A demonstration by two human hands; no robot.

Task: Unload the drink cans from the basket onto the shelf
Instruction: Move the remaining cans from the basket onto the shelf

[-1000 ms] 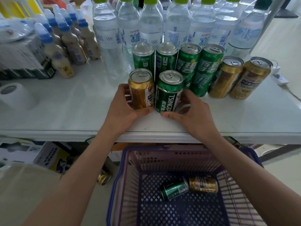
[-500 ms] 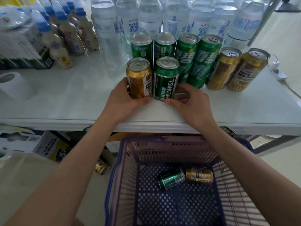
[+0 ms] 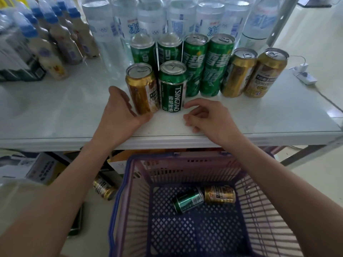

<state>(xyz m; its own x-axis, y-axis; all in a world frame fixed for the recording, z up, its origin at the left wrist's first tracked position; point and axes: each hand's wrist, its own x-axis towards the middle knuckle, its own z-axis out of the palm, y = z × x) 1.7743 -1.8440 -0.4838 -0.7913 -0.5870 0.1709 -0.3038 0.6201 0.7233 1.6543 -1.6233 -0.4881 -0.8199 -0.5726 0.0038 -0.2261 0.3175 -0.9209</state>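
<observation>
A gold can (image 3: 143, 88) and a green Tsingtao can (image 3: 172, 86) stand upright side by side near the front of the white shelf (image 3: 74, 115). My left hand (image 3: 120, 112) rests open just left of the gold can, thumb under its base edge. My right hand (image 3: 209, 117) hovers loosely curled right of the green can, holding nothing. Behind them stand several green cans (image 3: 206, 65) and two gold cans (image 3: 254, 73). Below, the purple basket (image 3: 128, 182) holds a green can (image 3: 188, 201) and a gold can (image 3: 220, 194) lying on their sides.
Water bottles (image 3: 154, 17) line the shelf's back; blue-capped milk bottles (image 3: 55, 47) stand at the left. A white power plug (image 3: 304, 76) lies at the right. On the floor left of the basket lies another gold can (image 3: 104, 188), with boxes (image 3: 27, 166) under the shelf.
Both hands have let go of the gold and green cans and drawn back slightly toward the shelf's front edge. The two cans stay where they were set.
</observation>
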